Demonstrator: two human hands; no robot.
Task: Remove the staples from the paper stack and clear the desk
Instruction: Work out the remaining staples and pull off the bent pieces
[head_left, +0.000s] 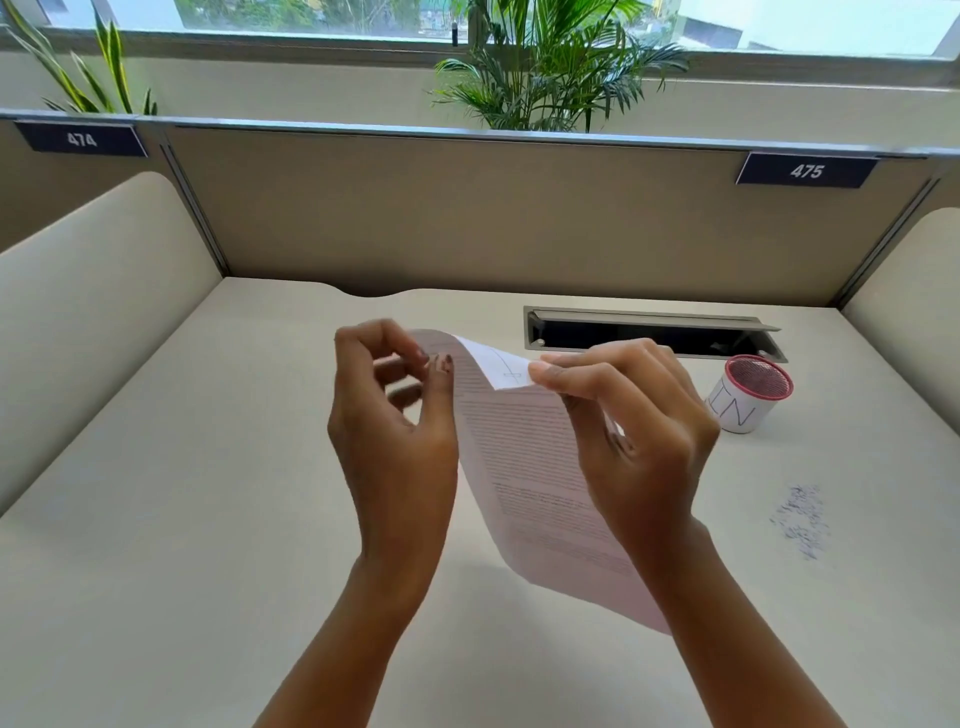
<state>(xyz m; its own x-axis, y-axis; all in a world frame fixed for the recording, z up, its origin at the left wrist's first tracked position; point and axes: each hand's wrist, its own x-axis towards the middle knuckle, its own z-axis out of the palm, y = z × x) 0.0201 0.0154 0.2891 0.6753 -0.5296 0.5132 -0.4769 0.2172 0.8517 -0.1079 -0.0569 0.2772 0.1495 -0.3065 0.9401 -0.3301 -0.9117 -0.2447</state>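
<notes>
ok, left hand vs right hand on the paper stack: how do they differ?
Right hand pinches the paper stack by its turned-over top corner, between thumb and forefinger. Left hand has curled fingertips at the upper left edge, but it is blurred, so the grip is unconfirmed. Right hand and forearm cover the stack's right side, while left hand overlaps only its left edge. Both are raised above the desk, at the stack's top end.

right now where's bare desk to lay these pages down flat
Widest bare patch: the left half of the desk, between the left divider and the left hand. The near edge is bare too. The right side is crowded: mesh cup, open cable slot behind it, ink scribbles nearer. The right hand holds the paper stack over the middle.
</notes>
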